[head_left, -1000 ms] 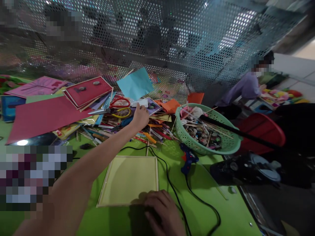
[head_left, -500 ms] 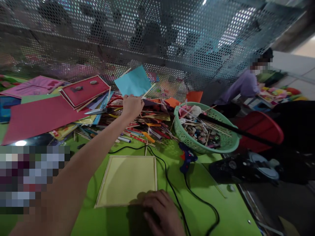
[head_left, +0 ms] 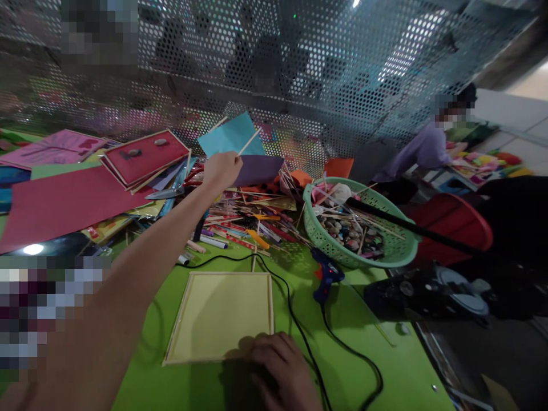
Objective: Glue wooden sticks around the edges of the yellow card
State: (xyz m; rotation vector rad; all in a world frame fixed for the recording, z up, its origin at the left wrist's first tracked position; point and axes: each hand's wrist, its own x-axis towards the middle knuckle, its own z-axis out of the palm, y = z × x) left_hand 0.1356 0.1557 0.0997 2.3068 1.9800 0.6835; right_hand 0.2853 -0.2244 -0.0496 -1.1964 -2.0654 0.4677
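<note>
My left hand [head_left: 221, 170] reaches over the heap of craft supplies, its fingers closed on a thin wooden stick [head_left: 249, 141] that points up and right. Behind the stick is a light blue sheet of paper [head_left: 226, 134], and a purple sheet [head_left: 259, 169] lies just right of the hand. My right hand [head_left: 285, 365] rests, loosely curved, at the lower right corner of a yellow sheet [head_left: 225, 317] edged with thin sticks. It appears to hold nothing; its fingertips are in shadow. Below my left hand lie several markers [head_left: 214, 242] and loose sticks.
A blue glue gun [head_left: 326, 277] with a black cable [head_left: 287, 291] lies on the green table [head_left: 342, 365]. A green basket [head_left: 342, 257] holds stones and sticks. Scissors [head_left: 165, 193] and a red sheet [head_left: 64, 202] lie left. Perforated metal [head_left: 299, 68] stands behind; a person [head_left: 423, 145] is at right.
My left hand has drawn slightly back to the left and now lifts a wooden stick from the heap. More of the purple sheet shows. My right hand has stayed put.
</note>
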